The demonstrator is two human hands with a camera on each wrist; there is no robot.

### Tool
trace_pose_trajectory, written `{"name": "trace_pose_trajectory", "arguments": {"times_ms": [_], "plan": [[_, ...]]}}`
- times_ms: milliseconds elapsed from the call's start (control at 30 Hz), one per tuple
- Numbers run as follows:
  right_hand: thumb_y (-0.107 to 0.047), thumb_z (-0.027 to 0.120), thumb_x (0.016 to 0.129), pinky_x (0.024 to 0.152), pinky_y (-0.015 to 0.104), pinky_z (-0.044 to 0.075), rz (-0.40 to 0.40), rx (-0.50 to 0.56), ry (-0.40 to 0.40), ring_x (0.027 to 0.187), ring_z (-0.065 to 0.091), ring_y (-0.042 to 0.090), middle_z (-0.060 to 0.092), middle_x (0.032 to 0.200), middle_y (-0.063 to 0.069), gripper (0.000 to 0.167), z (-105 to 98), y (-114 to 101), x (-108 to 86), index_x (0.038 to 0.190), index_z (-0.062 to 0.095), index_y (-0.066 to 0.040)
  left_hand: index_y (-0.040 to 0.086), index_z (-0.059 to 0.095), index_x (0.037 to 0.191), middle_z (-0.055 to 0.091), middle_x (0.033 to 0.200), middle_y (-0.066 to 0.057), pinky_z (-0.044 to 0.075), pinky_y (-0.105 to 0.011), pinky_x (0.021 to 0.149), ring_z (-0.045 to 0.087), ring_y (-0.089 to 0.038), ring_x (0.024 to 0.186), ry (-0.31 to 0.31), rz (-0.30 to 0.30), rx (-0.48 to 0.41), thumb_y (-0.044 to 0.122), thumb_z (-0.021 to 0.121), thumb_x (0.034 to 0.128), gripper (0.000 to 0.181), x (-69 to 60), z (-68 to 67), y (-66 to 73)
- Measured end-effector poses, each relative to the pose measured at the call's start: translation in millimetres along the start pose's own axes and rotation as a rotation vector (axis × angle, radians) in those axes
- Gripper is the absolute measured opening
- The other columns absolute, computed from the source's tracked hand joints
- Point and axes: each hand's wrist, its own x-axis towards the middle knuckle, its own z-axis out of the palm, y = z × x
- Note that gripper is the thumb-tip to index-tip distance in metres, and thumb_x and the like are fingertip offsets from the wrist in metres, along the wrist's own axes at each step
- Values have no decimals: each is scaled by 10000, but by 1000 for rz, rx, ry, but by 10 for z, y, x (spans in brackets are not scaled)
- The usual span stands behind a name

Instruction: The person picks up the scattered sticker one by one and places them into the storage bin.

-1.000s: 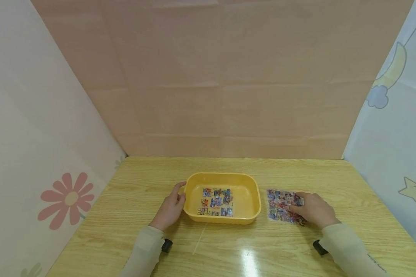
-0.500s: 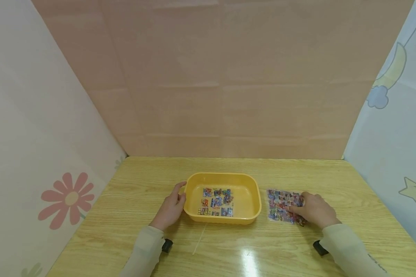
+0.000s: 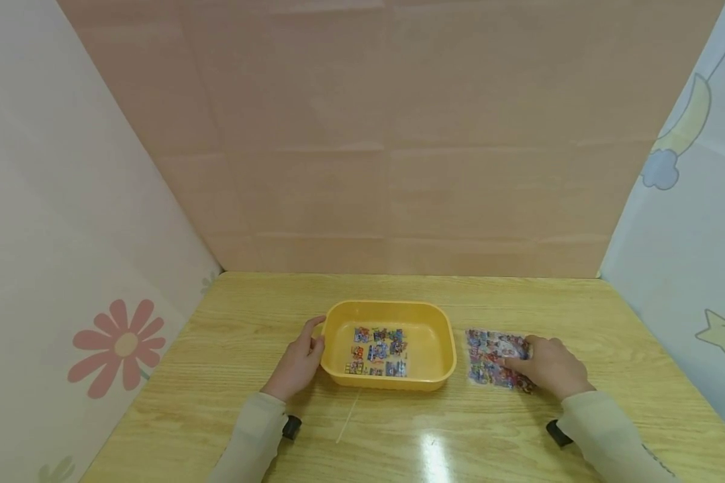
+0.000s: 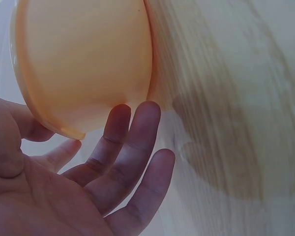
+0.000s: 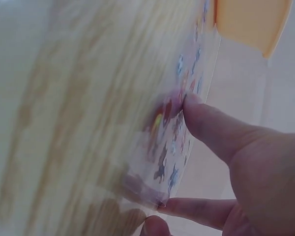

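Observation:
A yellow tray (image 3: 431, 345) stands at the middle of the table, with several small printed pieces (image 3: 377, 352) on its floor. My left hand (image 3: 296, 367) touches the tray's left side; in the left wrist view the hand (image 4: 88, 177) has its fingers loosely bent beside the tray's wall (image 4: 88, 54). Right of the tray lies a clear sheet (image 3: 486, 355) with colourful prints. At its right edge, my right hand (image 3: 552, 365) holds the sheet, thumb on the top face. In the right wrist view, the right hand (image 5: 255, 167) has thumb and a finger at the sheet (image 5: 172, 147).
Behind the wooden table (image 3: 266, 295) rises a plain pinkish-brown backdrop (image 3: 380, 168). Light panels flank it, the left one with a red flower (image 3: 123, 345), the right one with a moon and star. A thin pale strip (image 3: 347, 416) is on the table below the tray.
The right index finger has shifted slightly right, toward the sheet's edge, and a pale patch now shows on the sheet near the fingers. The left hand and tray look unchanged.

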Motion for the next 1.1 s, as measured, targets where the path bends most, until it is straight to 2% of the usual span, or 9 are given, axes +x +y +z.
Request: {"name": "trace_pose_trajectory", "arguments": {"times_ms": [633,867,1100], "plan": [[-673,651,852,641,578,490,3,15,-10,1029,522,505,478,1208,413,983,-28,-64,-38,1438,436,86,119,364,1525,593,794,-61,413,-287,545,484,-148,593,-1,3,-4,173,419,1084,447,-9,-3,36],[-656,665,852,691,612,500,-15,19,13,1107,521,562,520,1280,397,949,-11,-56,-31,1426,461,71,128,369,1522,585,780,-53,409,-284,539,480,-142,589,4,5,0,176,424,1083,445,-5,5,17],[-612,675,868,773,639,489,-12,44,31,1113,524,590,517,1302,401,979,-6,-53,-41,1414,391,149,126,367,1523,587,789,-55,411,-286,545,483,-147,596,-1,3,-5,177,423,1084,445,-6,2,18]]}}
